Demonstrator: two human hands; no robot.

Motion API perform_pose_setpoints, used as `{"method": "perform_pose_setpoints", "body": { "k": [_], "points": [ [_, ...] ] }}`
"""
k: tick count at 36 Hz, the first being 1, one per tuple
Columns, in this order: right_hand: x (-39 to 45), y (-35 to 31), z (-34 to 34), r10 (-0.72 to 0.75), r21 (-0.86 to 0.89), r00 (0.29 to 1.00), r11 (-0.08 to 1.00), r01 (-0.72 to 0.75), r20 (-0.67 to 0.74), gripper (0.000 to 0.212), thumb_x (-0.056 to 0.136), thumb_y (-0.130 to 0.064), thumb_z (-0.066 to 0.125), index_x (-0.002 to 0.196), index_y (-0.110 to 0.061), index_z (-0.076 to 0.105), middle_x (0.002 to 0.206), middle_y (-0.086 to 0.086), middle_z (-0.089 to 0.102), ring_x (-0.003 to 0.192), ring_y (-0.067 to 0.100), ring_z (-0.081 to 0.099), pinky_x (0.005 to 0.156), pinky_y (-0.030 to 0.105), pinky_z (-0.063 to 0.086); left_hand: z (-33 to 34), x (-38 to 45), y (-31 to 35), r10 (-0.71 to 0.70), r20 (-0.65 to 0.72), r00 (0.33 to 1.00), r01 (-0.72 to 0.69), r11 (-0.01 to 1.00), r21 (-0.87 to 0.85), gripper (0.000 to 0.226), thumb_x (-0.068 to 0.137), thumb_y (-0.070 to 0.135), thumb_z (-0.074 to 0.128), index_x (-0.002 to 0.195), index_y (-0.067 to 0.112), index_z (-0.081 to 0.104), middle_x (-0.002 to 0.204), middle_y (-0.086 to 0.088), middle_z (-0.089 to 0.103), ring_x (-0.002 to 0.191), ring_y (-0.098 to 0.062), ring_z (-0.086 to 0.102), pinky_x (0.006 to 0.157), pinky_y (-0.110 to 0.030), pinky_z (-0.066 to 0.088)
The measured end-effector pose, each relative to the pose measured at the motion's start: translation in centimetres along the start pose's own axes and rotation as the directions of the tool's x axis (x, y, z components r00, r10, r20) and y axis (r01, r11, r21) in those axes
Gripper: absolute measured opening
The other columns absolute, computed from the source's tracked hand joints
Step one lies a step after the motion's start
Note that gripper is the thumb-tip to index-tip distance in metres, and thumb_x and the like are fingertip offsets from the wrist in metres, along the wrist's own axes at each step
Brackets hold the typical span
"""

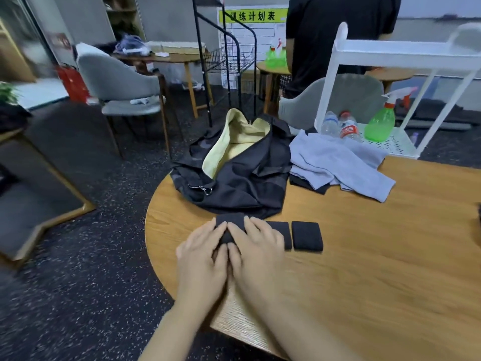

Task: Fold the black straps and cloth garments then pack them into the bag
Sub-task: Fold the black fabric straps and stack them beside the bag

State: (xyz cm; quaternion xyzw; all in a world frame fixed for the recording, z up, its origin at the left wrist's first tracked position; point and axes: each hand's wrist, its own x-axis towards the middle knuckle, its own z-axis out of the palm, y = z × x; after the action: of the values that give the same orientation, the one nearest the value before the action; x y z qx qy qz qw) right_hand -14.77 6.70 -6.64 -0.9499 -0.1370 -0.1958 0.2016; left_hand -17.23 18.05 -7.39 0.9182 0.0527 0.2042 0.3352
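Observation:
A black bag (242, 175) with a pale yellow lining lies unzipped at the far left of the wooden table (364, 256). Just in front of it, my left hand (205, 259) and my right hand (255, 251) lie side by side on a black strap (230, 225), fingers pressing it down, thumbs tucked at its near edge. To the right sit two folded black straps: one (282, 230) partly under my right hand, one (307, 235) free. A grey cloth garment (338, 160) lies crumpled to the right of the bag, over a black garment (309, 185).
A white rack (390, 50) at the table's far right holds two water bottles (341, 126) and a green spray bottle (380, 123). A person in black (338, 35) stands behind a grey chair (346, 97). Another grey chair (114, 82) stands at the left.

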Motion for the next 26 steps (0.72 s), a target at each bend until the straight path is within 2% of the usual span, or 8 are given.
{"method": "perform_pose_setpoints", "body": {
  "k": [6, 11, 17, 19, 23, 26],
  "points": [
    [1.1, -0.2, 2.9, 0.009, -0.165, 0.997, 0.986, 0.005, 0.083, 0.042, 0.086, -0.034, 0.038, 0.111, -0.023, 0.069, 0.113, 0.005, 0.069, 0.11, 0.025, 0.061, 0.09, 0.038, 0.031, 0.5, 1.7, -1.4, -0.021, 0.139, 0.99, 0.018, 1.0, 0.023, 0.044, 0.094, 0.013, 0.057, 0.136, 0.024, 0.057, 0.147, -0.001, 0.048, 0.132, -0.017, 0.048, 0.103, -0.029, 0.022],
    [0.7, 0.5, 3.8, -0.026, -0.199, 0.994, 0.979, 0.047, 0.105, 0.042, 0.087, -0.032, 0.039, 0.115, -0.019, 0.068, 0.118, 0.01, 0.067, 0.113, 0.028, 0.06, 0.092, 0.04, 0.032, 1.1, 1.7, -1.9, 0.029, 0.157, 0.987, -0.043, 0.995, 0.087, 0.047, 0.089, 0.007, 0.06, 0.134, 0.02, 0.059, 0.147, -0.006, 0.048, 0.131, -0.022, 0.05, 0.105, -0.041, 0.031],
    [0.8, 0.3, 3.4, -0.006, -0.179, 0.986, 0.983, 0.035, 0.164, 0.043, 0.088, -0.031, 0.037, 0.119, -0.019, 0.065, 0.129, 0.013, 0.061, 0.119, 0.028, 0.055, 0.095, 0.042, 0.031, 1.3, 1.6, -2.1, 0.061, 0.152, 0.986, -0.088, 0.981, 0.175, 0.045, 0.092, 0.013, 0.057, 0.136, 0.02, 0.055, 0.157, -0.007, 0.032, 0.145, -0.021, 0.029, 0.108, -0.048, 0.026],
    [0.8, 0.5, 2.8, -0.011, -0.174, 0.987, 0.984, 0.039, 0.158, 0.047, 0.088, -0.033, 0.035, 0.124, -0.02, 0.062, 0.133, 0.011, 0.059, 0.123, 0.026, 0.052, 0.099, 0.043, 0.027, 1.2, 1.5, -1.9, 0.095, 0.149, 0.984, -0.122, 0.976, 0.183, 0.046, 0.093, 0.016, 0.049, 0.139, 0.02, 0.051, 0.16, -0.005, 0.026, 0.147, -0.019, 0.02, 0.109, -0.046, 0.021],
    [0.4, 1.5, 0.6, -0.02, -0.159, 0.994, 0.987, 0.037, 0.105, 0.051, 0.09, -0.035, 0.032, 0.133, -0.02, 0.054, 0.137, 0.006, 0.055, 0.128, 0.023, 0.048, 0.104, 0.043, 0.028, 1.0, 1.4, -0.4, 0.195, 0.172, 0.966, -0.226, 0.956, 0.185, 0.055, 0.089, 0.027, 0.033, 0.141, 0.02, 0.05, 0.157, -0.007, 0.032, 0.145, -0.018, 0.021, 0.108, -0.032, 0.011],
    [-0.1, 3.4, -1.2, -0.015, -0.157, 0.998, 0.987, 0.024, 0.06, 0.049, 0.091, -0.034, 0.032, 0.131, -0.02, 0.055, 0.136, 0.005, 0.056, 0.127, 0.023, 0.049, 0.103, 0.041, 0.025, 2.0, 1.1, 1.8, 0.263, 0.205, 0.943, -0.293, 0.947, 0.133, 0.055, 0.089, 0.027, 0.032, 0.14, 0.019, 0.051, 0.153, -0.008, 0.04, 0.143, -0.018, 0.026, 0.109, -0.032, 0.014]
  ]
}}
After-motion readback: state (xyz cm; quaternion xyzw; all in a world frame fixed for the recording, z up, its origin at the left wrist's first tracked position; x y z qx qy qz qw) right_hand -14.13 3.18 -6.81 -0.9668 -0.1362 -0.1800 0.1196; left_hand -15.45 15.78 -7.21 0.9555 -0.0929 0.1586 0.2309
